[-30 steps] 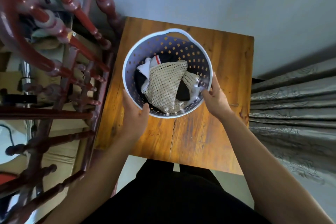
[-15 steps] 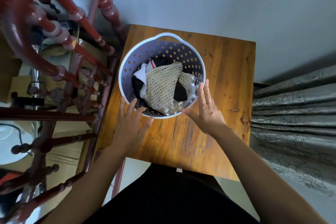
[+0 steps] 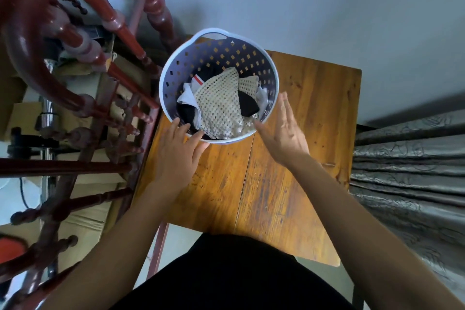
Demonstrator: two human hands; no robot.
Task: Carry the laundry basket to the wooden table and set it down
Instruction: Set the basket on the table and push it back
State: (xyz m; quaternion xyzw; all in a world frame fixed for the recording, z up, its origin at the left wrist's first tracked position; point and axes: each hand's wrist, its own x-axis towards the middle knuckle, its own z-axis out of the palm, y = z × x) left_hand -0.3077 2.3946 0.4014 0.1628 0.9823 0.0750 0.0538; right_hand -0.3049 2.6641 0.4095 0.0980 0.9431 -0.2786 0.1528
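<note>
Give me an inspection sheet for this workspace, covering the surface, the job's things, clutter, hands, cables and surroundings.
Surface: wooden table, worn and scratched, bare apart from the basket.
Job's things: laundry basket, perforated, sits at the table's far left corner, its rim overhanging the edge; it holds a cream mesh cloth with black and white garments.
Clutter: nothing seen on the table.
Hands: left hand open, fingertips at the basket's near rim; right hand open beside the rim, contact unclear, slightly blurred.
Cables: a dark cable on the floor at far left.
Surroundings: red turned-wood furniture to the left, cardboard boxes behind it, grey curtain on the right, pale wall beyond.
</note>
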